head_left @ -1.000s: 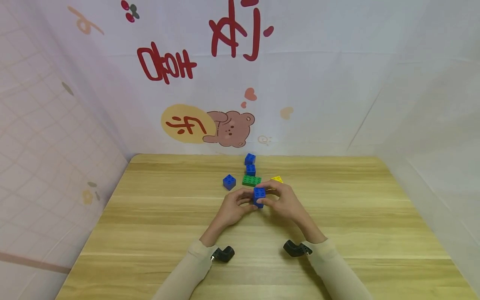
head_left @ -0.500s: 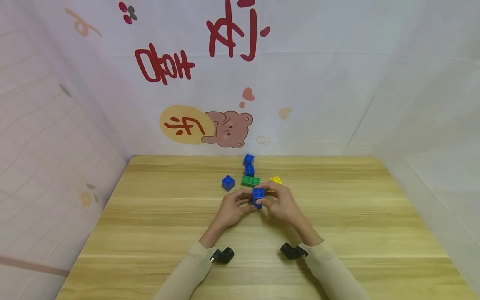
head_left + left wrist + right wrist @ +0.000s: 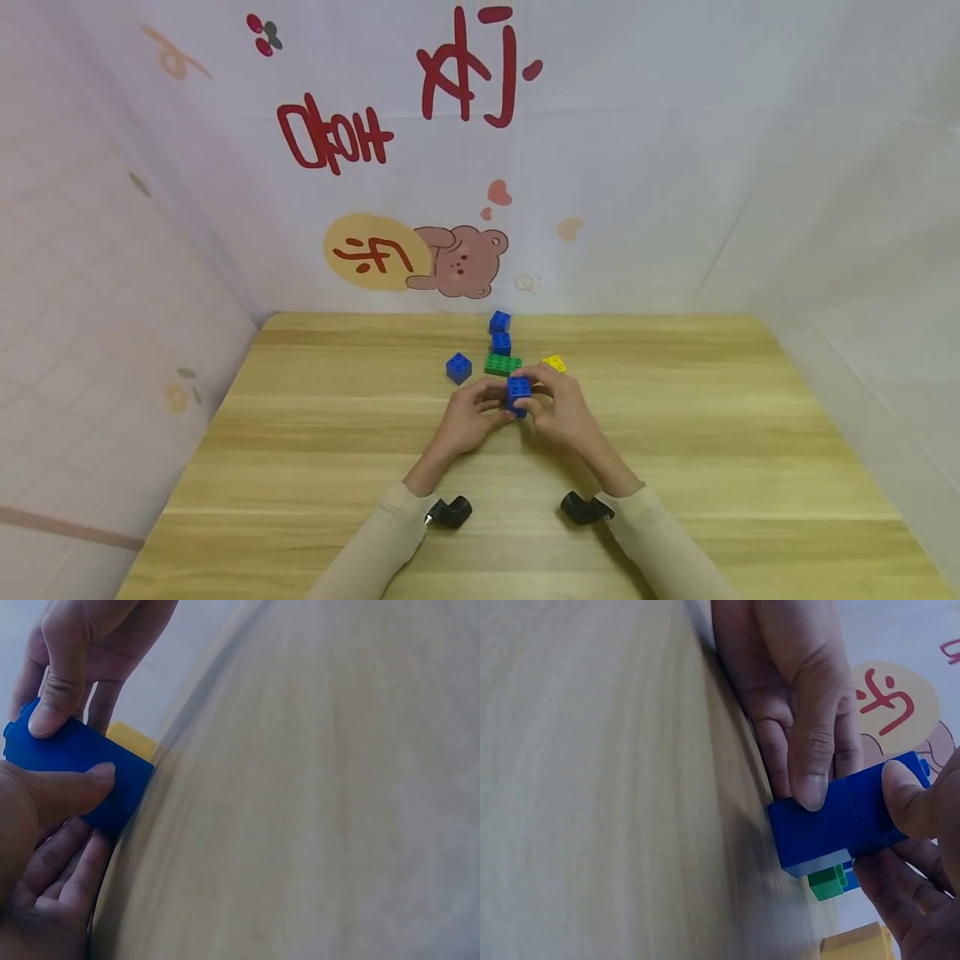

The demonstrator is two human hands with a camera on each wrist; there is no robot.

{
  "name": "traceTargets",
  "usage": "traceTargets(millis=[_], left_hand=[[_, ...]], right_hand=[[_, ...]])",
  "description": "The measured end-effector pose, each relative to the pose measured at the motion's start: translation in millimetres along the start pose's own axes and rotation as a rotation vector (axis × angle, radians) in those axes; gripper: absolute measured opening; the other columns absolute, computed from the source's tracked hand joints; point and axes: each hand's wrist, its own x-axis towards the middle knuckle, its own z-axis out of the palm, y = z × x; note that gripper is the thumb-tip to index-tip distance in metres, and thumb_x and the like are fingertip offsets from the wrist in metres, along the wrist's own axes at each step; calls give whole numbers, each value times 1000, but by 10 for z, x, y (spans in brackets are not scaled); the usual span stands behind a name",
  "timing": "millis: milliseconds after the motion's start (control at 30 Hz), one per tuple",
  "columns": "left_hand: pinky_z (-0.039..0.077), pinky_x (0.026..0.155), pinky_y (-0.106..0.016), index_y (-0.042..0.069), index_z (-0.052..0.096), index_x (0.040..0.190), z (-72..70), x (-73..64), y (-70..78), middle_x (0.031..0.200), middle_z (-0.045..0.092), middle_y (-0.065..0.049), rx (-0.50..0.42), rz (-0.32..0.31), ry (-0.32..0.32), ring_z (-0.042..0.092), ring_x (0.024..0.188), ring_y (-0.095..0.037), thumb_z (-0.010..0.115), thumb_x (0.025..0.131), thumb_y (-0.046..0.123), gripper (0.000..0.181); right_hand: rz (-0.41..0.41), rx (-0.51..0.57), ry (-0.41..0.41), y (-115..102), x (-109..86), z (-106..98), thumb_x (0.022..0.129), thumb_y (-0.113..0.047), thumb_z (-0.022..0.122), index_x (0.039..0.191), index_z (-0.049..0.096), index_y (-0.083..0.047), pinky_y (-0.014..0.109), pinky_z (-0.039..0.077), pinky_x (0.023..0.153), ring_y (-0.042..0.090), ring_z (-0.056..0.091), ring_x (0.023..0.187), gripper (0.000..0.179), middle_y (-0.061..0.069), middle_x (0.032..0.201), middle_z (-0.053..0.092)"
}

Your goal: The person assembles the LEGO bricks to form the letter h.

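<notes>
Two blue building bricks stand stacked on the table, one over the other, between my two hands. In the right wrist view a fine seam parts the upper brick (image 3: 864, 806) from the lower brick (image 3: 810, 834). My left hand (image 3: 467, 418) grips the lower brick from the left, thumb across its near face. From the right, my right hand (image 3: 564, 410) pinches the upper brick, its thumb on the same near face and fingers behind. Studs show on top of the stack (image 3: 518, 386) in the head view.
Just behind the stack lies a long green brick (image 3: 501, 364). Beyond it are a blue brick (image 3: 501, 342) and another blue brick (image 3: 500, 322). One more blue brick (image 3: 459, 368) sits left, and a yellow brick (image 3: 554, 363) right. A printed sheet (image 3: 637, 183) hangs behind the table.
Both hands keep their hold on the blue stack, which stays in place. The head view shifts slightly; the bricks on the table have not moved.
</notes>
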Motion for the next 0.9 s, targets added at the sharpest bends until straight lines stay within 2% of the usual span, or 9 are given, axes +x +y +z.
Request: traceTargets(millis=[167, 300, 400, 733, 900], left_hand=[[59, 101, -34, 6, 68, 128, 28, 4, 0, 127, 71, -16, 11, -4, 12, 70, 118, -29, 78, 90, 6, 39], [59, 100, -36, 6, 68, 129, 47, 1, -3, 128, 71, -17, 10, -16, 18, 69, 120, -31, 78, 90, 6, 40], [59, 100, -37, 7, 68, 129, 60, 4, 3, 128, 71, -17, 15, -27, 18, 69, 121, -31, 78, 90, 7, 40], [60, 99, -34, 4, 66, 131, 47, 28, 90, 129, 70, -18, 48, -39, 24, 68, 122, -30, 79, 90, 8, 43], [59, 101, -36, 7, 62, 139, 17, 17, 135, 135, 68, -15, 62, -36, 1, 67, 125, -29, 80, 89, 9, 53]], right_hand=[[7, 3, -29, 46, -9, -33, 91, -4, 76, 125, 67, -11, 37, 62, 94, 24, 70, 108, 36, 6, 119, 71], [29, 49, -46, 71, -9, -69, 91, -8, 77, 127, 68, -9, 41, 61, 96, 26, 70, 110, 37, 7, 122, 72], [36, 45, -53, 98, -10, -91, 91, -11, 77, 129, 68, -7, 42, 61, 97, 27, 70, 110, 40, 8, 124, 72], [55, 54, -63, 92, 33, -122, 90, -13, 78, 133, 67, -8, 37, 60, 99, 26, 70, 112, 44, 9, 125, 72], [59, 80, -69, 47, 27, -180, 88, -14, 82, 139, 61, -6, 49, 57, 103, 33, 66, 119, 56, 14, 135, 66]])
